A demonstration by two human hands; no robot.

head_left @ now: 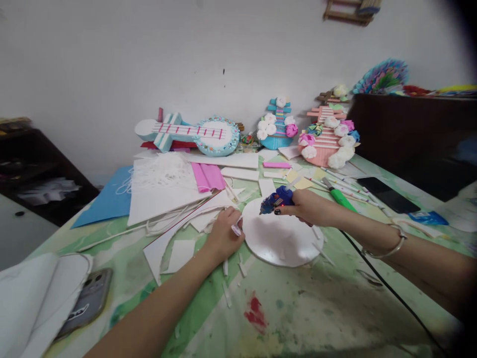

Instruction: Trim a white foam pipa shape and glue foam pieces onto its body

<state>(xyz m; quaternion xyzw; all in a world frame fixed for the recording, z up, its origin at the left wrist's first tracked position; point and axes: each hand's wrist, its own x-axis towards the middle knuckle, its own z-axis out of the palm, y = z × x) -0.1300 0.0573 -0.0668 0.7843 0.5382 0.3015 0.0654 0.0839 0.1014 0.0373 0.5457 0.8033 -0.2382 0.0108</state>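
My right hand [307, 208] grips a blue hot glue gun [278, 199] with a red light on its body and a clear glue stick at the back. Its nozzle points left, above a round white foam-board disc [279, 243] that lies flat on the table. At the disc's left edge, my left hand [226, 232] is closed with fingers curled around a small white piece [236, 228], whose shape is mostly hidden. Narrow white offcuts [243, 268] lie just below that hand.
Cut foam-board sheets [149, 204], white string [164, 171] and a pink sheet [208, 177] lie left. A green utility knife [343, 200], black phone [388, 194] and glue gun cord [387, 283] are right. Decorated model instruments [218, 135] stand along the wall. A grey phone [89, 298] lies lower left.
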